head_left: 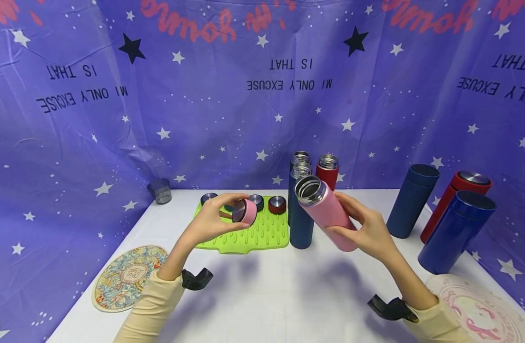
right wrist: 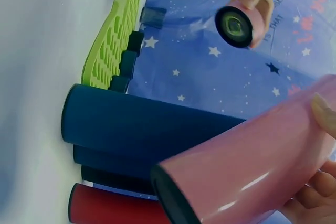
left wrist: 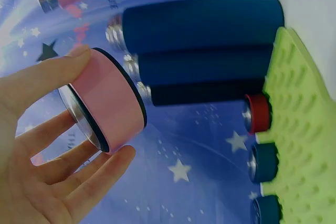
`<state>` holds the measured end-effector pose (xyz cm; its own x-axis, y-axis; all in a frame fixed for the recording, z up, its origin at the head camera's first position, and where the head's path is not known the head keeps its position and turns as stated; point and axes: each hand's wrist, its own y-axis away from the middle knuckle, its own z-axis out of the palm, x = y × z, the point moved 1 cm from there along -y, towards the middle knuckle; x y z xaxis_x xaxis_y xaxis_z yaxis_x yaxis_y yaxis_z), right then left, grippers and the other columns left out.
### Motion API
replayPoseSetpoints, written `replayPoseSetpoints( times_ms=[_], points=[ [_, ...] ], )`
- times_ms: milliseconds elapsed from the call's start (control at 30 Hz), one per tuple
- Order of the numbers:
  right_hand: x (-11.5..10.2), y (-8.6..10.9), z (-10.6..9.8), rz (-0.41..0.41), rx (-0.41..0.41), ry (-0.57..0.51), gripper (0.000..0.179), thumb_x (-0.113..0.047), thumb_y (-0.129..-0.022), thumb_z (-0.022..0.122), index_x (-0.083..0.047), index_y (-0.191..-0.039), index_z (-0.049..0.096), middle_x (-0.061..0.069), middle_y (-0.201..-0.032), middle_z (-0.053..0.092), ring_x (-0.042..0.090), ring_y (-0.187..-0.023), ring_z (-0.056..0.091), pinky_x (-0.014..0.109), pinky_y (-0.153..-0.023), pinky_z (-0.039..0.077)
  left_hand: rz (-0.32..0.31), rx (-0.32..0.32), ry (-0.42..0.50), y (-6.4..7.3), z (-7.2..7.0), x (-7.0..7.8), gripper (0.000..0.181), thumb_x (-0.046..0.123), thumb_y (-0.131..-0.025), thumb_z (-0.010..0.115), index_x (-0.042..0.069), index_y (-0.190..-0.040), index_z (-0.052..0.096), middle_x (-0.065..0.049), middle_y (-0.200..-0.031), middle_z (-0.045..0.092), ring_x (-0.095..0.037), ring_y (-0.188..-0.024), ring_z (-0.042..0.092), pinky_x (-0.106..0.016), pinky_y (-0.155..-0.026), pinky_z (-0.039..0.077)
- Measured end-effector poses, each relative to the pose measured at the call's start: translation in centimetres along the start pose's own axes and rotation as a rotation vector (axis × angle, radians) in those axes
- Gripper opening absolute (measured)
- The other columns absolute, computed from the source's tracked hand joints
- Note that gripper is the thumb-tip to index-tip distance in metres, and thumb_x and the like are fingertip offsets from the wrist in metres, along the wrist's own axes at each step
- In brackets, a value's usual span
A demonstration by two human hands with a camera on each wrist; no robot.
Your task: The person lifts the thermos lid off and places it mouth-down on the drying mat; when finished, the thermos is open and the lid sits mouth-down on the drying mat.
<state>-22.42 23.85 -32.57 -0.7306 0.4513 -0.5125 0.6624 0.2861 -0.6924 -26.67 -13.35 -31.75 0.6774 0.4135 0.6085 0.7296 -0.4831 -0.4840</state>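
My left hand (head_left: 212, 220) pinches a pink bottle lid (left wrist: 109, 100) between thumb and fingers, above a green mat. The lid is tilted on its side; its hollow underside (right wrist: 233, 26) shows in the right wrist view. My right hand (head_left: 369, 231) grips a pink thermos bottle (head_left: 331, 215) off the table. Its bare metal mouth (head_left: 310, 189) leans up and left toward the lid, with a gap between them. Just behind the pink bottle stand lidless blue bottles (head_left: 301, 214) and a lidless red bottle (head_left: 329, 174).
On the green mat (head_left: 258, 236) sit a red lid (head_left: 277, 205) and several dark blue lids (head_left: 257, 202), one partly hidden by my left hand. Capped blue bottles (head_left: 412, 202) and a red one (head_left: 452, 205) stand right. Round mats (head_left: 129, 281) lie both sides; a dark cup (head_left: 160, 191) stands back left.
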Motion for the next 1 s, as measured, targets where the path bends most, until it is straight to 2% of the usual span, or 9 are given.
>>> replayPoseSetpoints(
  times_ms=[133,333,633,1000],
  points=[
    [0.4,0.0,-0.4,0.067,0.044,-0.067,0.08,0.008,-0.067,0.083,-0.003,-0.139,0.049,0.018,-0.127,0.06,-0.002,-0.112,0.057,0.015,-0.091,0.046,-0.042,-0.009,-0.044,0.2,-0.7,-1.3,0.065,0.023,-0.073,0.086,0.014,-0.131,0.058,-0.002,-0.116,0.062,-0.019,-0.101,0.059,-0.03,-0.075,0.058],
    [1.1,0.0,-0.9,0.169,0.125,-0.133,0.074,0.007,-0.075,0.078,-0.005,-0.14,0.045,0.022,-0.129,0.058,0.0,-0.111,0.057,0.014,-0.092,0.045,-0.138,-0.014,-0.102,0.3,-1.5,-3.6,0.066,0.02,-0.072,0.087,0.009,-0.13,0.057,-0.01,-0.119,0.062,-0.026,-0.103,0.06,-0.03,-0.075,0.058],
    [3.7,-0.4,-0.7,0.3,0.21,-0.228,0.07,-0.004,-0.084,0.074,-0.004,-0.146,0.04,0.018,-0.13,0.058,0.004,-0.104,0.061,0.015,-0.087,0.049,-0.259,-0.02,-0.236,-0.2,-2.3,-7.7,0.066,0.025,-0.073,0.085,0.004,-0.129,0.057,-0.011,-0.112,0.064,-0.031,-0.099,0.06,-0.047,-0.082,0.051],
    [6.8,-0.7,0.7,0.389,0.338,-0.363,0.069,-0.002,-0.078,0.08,-0.003,-0.138,0.047,0.003,-0.12,0.065,0.008,-0.101,0.063,0.016,-0.084,0.051,-0.389,-0.052,-0.302,-0.9,-3.8,-12.5,0.059,0.018,-0.072,0.082,-0.001,-0.123,0.06,-0.018,-0.106,0.064,-0.031,-0.093,0.06,-0.045,-0.081,0.05]
  ],
)
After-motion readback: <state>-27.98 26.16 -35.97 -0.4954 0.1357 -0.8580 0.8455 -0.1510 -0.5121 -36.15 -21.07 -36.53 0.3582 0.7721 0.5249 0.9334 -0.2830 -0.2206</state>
